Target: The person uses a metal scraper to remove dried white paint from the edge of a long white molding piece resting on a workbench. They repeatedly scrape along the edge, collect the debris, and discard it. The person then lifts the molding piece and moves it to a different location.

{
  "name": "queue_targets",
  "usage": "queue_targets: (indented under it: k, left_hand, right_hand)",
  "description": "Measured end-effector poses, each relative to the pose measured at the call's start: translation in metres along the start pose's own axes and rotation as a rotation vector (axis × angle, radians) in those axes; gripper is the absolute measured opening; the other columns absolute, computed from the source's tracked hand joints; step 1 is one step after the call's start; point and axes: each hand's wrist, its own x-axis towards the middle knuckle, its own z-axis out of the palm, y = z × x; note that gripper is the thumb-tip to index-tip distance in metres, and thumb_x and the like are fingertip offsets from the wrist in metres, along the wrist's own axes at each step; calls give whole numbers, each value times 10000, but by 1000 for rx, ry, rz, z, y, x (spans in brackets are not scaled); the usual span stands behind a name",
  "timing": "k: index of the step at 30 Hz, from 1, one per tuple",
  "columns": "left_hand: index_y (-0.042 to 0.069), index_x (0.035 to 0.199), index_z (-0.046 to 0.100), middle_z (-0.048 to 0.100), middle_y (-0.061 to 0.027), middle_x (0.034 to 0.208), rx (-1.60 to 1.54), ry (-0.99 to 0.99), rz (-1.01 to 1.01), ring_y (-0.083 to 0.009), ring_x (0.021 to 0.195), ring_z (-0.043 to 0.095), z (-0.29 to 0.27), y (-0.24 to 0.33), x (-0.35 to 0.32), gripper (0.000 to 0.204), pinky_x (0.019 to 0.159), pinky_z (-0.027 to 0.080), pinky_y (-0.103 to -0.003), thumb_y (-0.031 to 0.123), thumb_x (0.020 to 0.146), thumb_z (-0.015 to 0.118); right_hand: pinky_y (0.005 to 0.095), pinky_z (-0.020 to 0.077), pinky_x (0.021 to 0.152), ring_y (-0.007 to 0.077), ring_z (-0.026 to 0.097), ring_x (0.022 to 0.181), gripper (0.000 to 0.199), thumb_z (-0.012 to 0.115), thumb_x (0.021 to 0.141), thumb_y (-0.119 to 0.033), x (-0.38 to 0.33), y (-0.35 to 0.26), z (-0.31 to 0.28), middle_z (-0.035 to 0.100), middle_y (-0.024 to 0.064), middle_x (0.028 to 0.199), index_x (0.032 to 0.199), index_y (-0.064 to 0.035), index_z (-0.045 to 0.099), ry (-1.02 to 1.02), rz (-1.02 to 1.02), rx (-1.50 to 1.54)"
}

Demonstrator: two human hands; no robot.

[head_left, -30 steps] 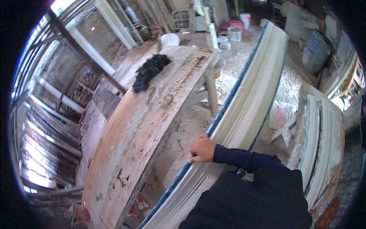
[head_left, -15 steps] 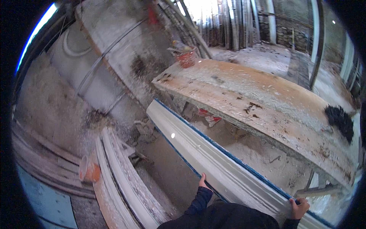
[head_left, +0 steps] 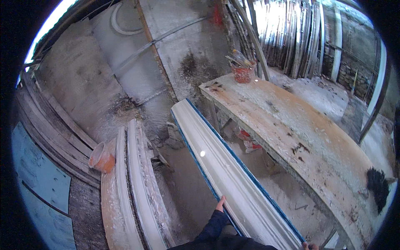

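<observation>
A long moulding (head_left: 223, 164) with a white grooved face and blue edges slants from the middle of the view down to the lower right, held in front of my body. My left hand (head_left: 221, 205) is closed on its left blue edge, the thumb lying on top and the other fingers hidden underneath. At the bottom rim my right hand (head_left: 309, 246) grips the right blue edge; only its fingertips show. The moulding's far end hangs in the gap between two work surfaces.
To the right stands a long wooden table (head_left: 287, 129) with white crumbs, a red bucket (head_left: 242, 75) of tools and a black bristly clump (head_left: 377, 188). On the left, white mouldings (head_left: 139, 179) lie on a bench beside an orange bucket (head_left: 102, 158). Blue panels (head_left: 46, 175) lie farther left.
The view has turned left, so the table and bench appear shifted right. The moulding now points more straight ahead, still in both hands. My right hand has dropped to the lower rim.
</observation>
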Motion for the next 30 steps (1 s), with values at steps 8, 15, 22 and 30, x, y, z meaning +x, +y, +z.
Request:
queue_targets:
  k: [8, 15, 22, 30]
  left_hand:
    - [53, 1135, 492, 555, -98, 1053, 39, 81, 164, -241, 946, 535, -18, 58, 47, 491, 839, 432, -365, 383, 785, 591]
    - [67, 1004, 543, 584, -92, 959, -61, 11, 236, -248, 879, 555, 23, 123, 31, 342, 832, 442, -371, 330, 789, 581]
    - [81, 1039, 529, 534, -74, 1040, -101, -25, 290, -235, 977, 502, 65, 179, -4, 352, 870, 401, -378, 304, 775, 595]
    - [78, 1043, 517, 538, -77, 1018, -155, -122, 377, -229, 963, 510, 60, 241, -6, 335, 851, 411, -389, 265, 779, 603]
  right_hand:
    - [319, 457, 651, 192, 556, 705, 286, 618, 761, -316, -2, -162, 9, 609, 55, 787, 897, -65, 622, 34, 73, -217]
    - [279, 386, 536, 145, 495, 557, 259, 689, 683, -275, 53, -151, 80, 541, 29, 615, 709, -46, 572, 186, -148, 305]
    - [209, 319, 462, 60, 429, 488, 265, 682, 704, -223, 58, -193, 107, 485, -17, 520, 600, -27, 536, 158, -200, 611]
    - [211, 316, 475, 60, 415, 494, 229, 645, 732, -185, 64, -259, 141, 463, -23, 532, 619, -32, 517, 76, -278, 786]
